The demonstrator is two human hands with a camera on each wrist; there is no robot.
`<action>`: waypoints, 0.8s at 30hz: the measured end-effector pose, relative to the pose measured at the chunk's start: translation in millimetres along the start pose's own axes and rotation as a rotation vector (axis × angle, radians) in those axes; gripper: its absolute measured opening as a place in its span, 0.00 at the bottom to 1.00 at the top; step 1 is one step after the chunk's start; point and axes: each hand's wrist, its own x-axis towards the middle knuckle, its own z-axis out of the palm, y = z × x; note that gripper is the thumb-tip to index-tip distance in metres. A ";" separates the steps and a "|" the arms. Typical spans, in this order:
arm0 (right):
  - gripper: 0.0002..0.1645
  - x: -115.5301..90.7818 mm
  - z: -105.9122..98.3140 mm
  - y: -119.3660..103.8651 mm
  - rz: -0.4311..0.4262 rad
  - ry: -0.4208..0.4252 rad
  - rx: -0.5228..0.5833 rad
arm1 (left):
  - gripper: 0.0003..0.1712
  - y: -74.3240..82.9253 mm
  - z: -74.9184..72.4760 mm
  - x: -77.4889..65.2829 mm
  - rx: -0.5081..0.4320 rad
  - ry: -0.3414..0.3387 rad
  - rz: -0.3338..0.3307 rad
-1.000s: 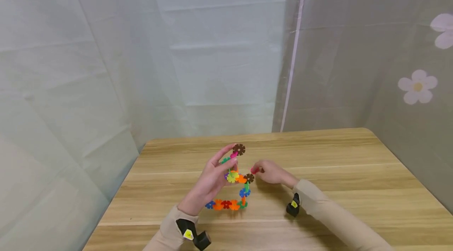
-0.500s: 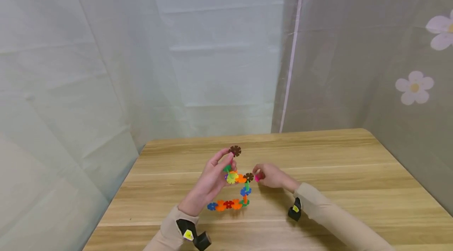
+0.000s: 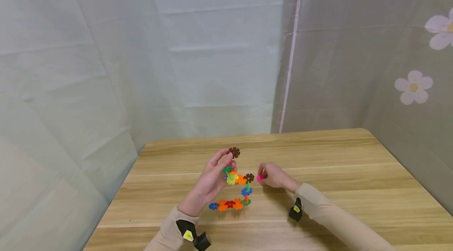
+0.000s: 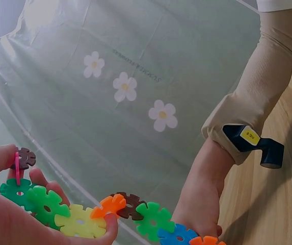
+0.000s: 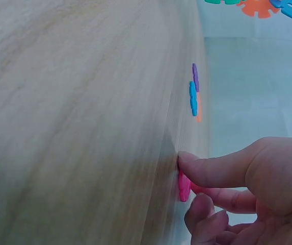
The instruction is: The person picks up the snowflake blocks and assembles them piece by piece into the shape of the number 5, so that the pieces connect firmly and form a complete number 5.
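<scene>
A chain of interlocking plastic snowflake discs (image 3: 246, 191) hangs from my left hand (image 3: 209, 184), whose thumb and fingers grip its upper part. At its top end is a brown disc (image 3: 234, 152); a yellow disc (image 4: 80, 221) and a green disc (image 4: 47, 204) lie along the palm in the left wrist view. The lower row ends in a blue disc (image 3: 214, 206). To the right of the chain, my right hand (image 3: 276, 175) pinches a loose pink disc (image 5: 184, 186) between thumb and finger, close over the wooden table (image 3: 318, 148). Left fingers partly hide some discs.
In the right wrist view, a purple disc (image 5: 195, 76), a light blue disc (image 5: 193, 98) and an orange disc (image 5: 199, 107) lie together on the table. Pale curtains (image 3: 219, 66) hang behind the table and at its sides.
My right hand has moved slightly right and toward me with the pink disc, away from the chain. The chain's top brown disc has tipped left and down a little.
</scene>
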 end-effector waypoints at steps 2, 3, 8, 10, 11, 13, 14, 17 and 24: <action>0.14 -0.2 -0.6 0.4 0.001 0.014 -0.011 | 0.06 0.1 0.0 0.0 0.000 -0.004 0.004; 0.14 -0.6 -1.0 0.4 -0.001 0.019 -0.013 | 0.06 0.0 0.1 0.0 -0.003 -0.005 0.006; 0.15 -2.1 -2.0 0.7 -0.006 0.026 -0.011 | 0.04 0.4 1.1 0.2 -0.030 0.009 0.010; 0.16 -2.8 -2.3 0.8 -0.002 0.019 -0.004 | 0.03 0.4 1.8 0.2 -0.037 0.021 0.012; 0.16 -3.4 -2.2 1.2 -0.006 0.017 -0.001 | 0.03 0.2 2.2 0.2 -0.040 0.030 0.011; 0.16 -4.5 -2.8 1.6 -0.016 0.011 0.006 | 0.03 -0.3 2.8 0.3 -0.043 0.049 0.013; 0.16 -4.9 -3.1 2.0 -0.024 0.009 0.012 | 0.03 -0.7 2.8 0.4 -0.044 0.054 0.016; 0.13 -6.6 -2.8 3.3 -0.036 0.005 0.040 | 0.03 -1.7 2.3 0.8 -0.054 0.065 0.025; 0.04 -6.6 -4.8 6.0 -0.078 0.021 0.108 | 0.03 -3.0 0.6 1.1 -0.077 0.056 0.020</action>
